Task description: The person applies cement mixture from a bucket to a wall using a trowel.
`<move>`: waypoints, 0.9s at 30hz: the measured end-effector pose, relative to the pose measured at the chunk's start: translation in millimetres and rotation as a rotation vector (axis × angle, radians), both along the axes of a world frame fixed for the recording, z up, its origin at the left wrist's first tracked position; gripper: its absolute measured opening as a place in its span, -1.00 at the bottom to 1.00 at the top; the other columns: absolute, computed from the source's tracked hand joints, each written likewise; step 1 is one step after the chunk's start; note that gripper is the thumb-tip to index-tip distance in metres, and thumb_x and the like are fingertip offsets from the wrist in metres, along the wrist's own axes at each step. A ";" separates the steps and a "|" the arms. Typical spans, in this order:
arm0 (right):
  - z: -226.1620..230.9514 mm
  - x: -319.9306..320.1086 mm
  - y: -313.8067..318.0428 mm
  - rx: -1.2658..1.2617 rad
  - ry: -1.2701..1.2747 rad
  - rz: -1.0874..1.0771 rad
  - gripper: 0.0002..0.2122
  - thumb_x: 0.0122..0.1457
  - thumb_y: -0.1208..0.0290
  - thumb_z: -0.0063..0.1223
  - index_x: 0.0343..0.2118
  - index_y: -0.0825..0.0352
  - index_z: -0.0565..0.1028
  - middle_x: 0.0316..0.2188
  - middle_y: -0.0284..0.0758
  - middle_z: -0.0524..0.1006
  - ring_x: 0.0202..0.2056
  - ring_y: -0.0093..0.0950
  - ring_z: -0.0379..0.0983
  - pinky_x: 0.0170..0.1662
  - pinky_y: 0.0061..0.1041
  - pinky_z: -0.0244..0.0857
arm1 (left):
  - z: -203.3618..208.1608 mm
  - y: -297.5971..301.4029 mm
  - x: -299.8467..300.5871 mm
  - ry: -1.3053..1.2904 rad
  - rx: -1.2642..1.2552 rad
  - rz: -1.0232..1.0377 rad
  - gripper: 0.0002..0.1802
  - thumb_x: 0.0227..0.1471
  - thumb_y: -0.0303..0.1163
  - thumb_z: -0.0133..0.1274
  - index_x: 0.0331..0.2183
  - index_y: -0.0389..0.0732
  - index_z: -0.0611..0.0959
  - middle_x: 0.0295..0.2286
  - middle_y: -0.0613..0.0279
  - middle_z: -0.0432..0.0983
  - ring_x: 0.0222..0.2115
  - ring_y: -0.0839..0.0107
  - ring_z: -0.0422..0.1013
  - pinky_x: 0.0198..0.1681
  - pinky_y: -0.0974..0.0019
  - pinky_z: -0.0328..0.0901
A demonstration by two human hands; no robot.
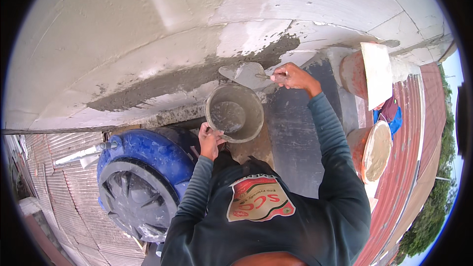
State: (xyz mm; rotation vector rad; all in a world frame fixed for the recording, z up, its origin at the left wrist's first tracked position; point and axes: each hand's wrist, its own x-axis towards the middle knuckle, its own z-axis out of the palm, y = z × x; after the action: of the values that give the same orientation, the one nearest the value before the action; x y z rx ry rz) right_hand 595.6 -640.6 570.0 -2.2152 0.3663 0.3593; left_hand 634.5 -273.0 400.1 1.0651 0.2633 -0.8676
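**Bucket (258, 111) hangs on one hand beside a wet wall (162, 44)**

Along the wall's lower edge runs a dark strip of mortar (162, 87); it might slump or drop off if it is too wet. The blue tank (143, 143) stands near the left forearm, and an elbow swung wide could knock it. The bucket, close to the wall's lower edge, could tip and spill if the one-sided grip slipped. The trowel (246, 75), just past the bucket's far right edge, could shed its load if the wrist rolled; whether its blade touches the wall cannot be told.

The person's left hand (209, 140) is curled over the bucket's near left edge, thumb and fingers pinching it. The right hand (291, 77) is wrapped around the trowel's handle, fingers closed.
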 end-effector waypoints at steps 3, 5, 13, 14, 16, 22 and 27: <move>10.7 -7.3 1.4 -0.004 -0.046 -0.012 -0.60 0.26 0.11 0.09 -0.52 0.40 0.47 -0.65 -0.32 0.46 -0.65 -0.57 0.37 -0.55 -0.49 0.28 | -4.6 -4.9 3.9 -0.010 -0.017 0.000 -0.62 -0.07 -0.72 0.00 -0.21 -0.09 0.41 -0.34 0.18 0.57 -0.45 0.32 0.58 -0.43 0.19 0.54; 25.3 -13.0 8.9 -0.026 -0.060 -0.082 -0.62 0.24 0.11 0.10 -0.50 0.39 0.49 -0.63 -0.29 0.48 -0.61 -0.49 0.39 -0.49 -0.44 0.30 | -4.5 -7.8 7.1 0.000 -0.026 -0.009 -0.60 -0.07 -0.75 -0.01 -0.20 -0.10 0.41 -0.32 0.19 0.55 -0.43 0.33 0.57 -0.43 0.21 0.55; -50.4 -79.3 80.3 -0.491 -0.080 0.027 -0.60 0.18 0.16 0.11 -0.02 0.33 0.45 -0.42 -0.04 0.59 -0.28 -0.08 0.53 -0.21 -0.12 0.36 | 7.7 -14.9 5.0 0.013 -0.028 0.002 -0.60 -0.07 -0.76 0.00 -0.20 -0.12 0.41 -0.34 0.17 0.56 -0.44 0.32 0.57 -0.45 0.20 0.55; -82.1 -88.8 85.4 -0.600 -0.047 0.095 -0.57 0.18 0.16 0.10 0.02 0.34 0.42 -0.41 -0.04 0.59 -0.27 -0.07 0.53 -0.21 -0.10 0.37 | 5.7 -13.2 3.2 0.003 -0.022 -0.004 -0.61 -0.06 -0.74 0.00 -0.19 -0.12 0.42 -0.34 0.15 0.57 -0.46 0.30 0.58 -0.45 0.19 0.55; -96.8 -82.6 87.8 -0.677 -0.022 0.124 -0.54 0.20 0.15 0.09 0.06 0.36 0.39 -0.39 -0.02 0.59 -0.26 -0.05 0.54 -0.21 -0.08 0.37 | 3.8 -9.7 9.5 -0.015 -0.012 -0.013 -0.62 -0.05 -0.73 -0.01 -0.19 -0.12 0.42 -0.35 0.13 0.58 -0.47 0.28 0.60 -0.44 0.18 0.56; -69.5 -35.8 52.0 -0.685 -0.206 -0.014 -0.55 0.20 0.15 0.08 0.05 0.34 0.40 -0.34 -0.05 0.60 -0.25 -0.02 0.54 -0.18 -0.07 0.38 | -9.2 5.7 5.4 -0.033 0.031 -0.018 -0.64 -0.05 -0.72 0.00 -0.21 -0.12 0.43 -0.37 0.15 0.58 -0.46 0.29 0.60 -0.45 0.18 0.56; -16.6 -22.1 16.5 -0.605 -0.239 -0.115 -0.64 0.15 0.19 0.15 -0.08 0.32 0.47 -0.38 -0.10 0.61 -0.25 0.01 0.52 -0.17 -0.06 0.34 | -13.5 17.0 4.3 -0.033 0.044 -0.020 -0.66 -0.04 -0.71 0.01 -0.22 -0.11 0.44 -0.38 0.16 0.58 -0.47 0.28 0.60 -0.45 0.17 0.56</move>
State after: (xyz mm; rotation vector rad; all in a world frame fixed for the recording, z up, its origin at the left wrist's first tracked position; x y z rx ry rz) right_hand 573.5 -624.1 553.5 -2.7700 0.5174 -0.1011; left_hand 638.8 -256.1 386.6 1.1238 0.2458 -0.8646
